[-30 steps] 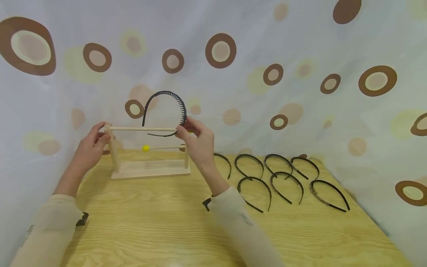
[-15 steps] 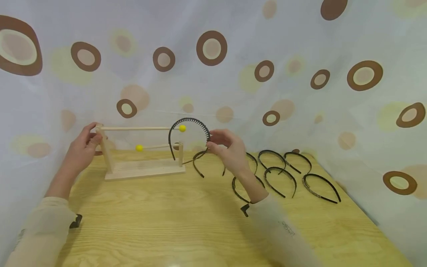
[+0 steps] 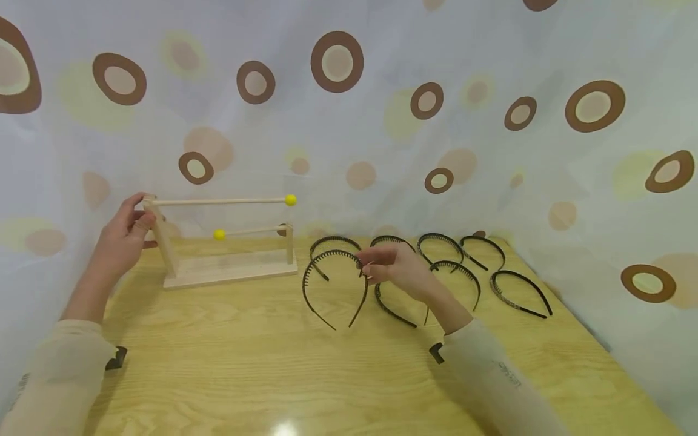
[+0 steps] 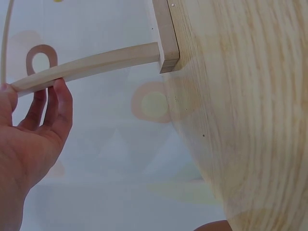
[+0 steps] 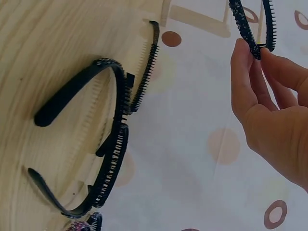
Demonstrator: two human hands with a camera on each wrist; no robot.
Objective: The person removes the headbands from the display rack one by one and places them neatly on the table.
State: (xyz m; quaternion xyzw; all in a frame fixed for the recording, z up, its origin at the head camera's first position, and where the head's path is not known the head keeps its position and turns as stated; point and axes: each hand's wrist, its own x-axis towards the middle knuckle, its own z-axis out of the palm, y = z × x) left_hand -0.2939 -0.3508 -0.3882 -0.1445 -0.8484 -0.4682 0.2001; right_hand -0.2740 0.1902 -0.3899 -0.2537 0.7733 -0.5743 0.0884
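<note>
My left hand (image 3: 120, 239) grips the top of the tall post of a wooden rack (image 3: 234, 266); the left wrist view shows thumb and fingers about the post (image 4: 106, 60). The rack has an upper rod (image 3: 229, 201) and a lower rod (image 3: 256, 231), each tipped with a yellow ball. Nothing hangs on either rod. Right of the rack, my right hand (image 3: 406, 269) pinches a black toothed headband (image 3: 336, 253) by one side, its open ends pointing down. In the right wrist view, thumb and fingers hold the dark headband (image 5: 248, 31), which has a speckled outer face.
Several more black headbands (image 3: 520, 274) lie in rows on the wooden table (image 3: 245, 357), right of the rack and partly behind my right hand. A patterned cloth (image 3: 349, 139) rises behind the table and along its right side.
My right hand has drawn the headband rightward off the upper rod's end, then lowered it toward the table. The left hand keeps its grip on the post. The head view has shifted slightly.
</note>
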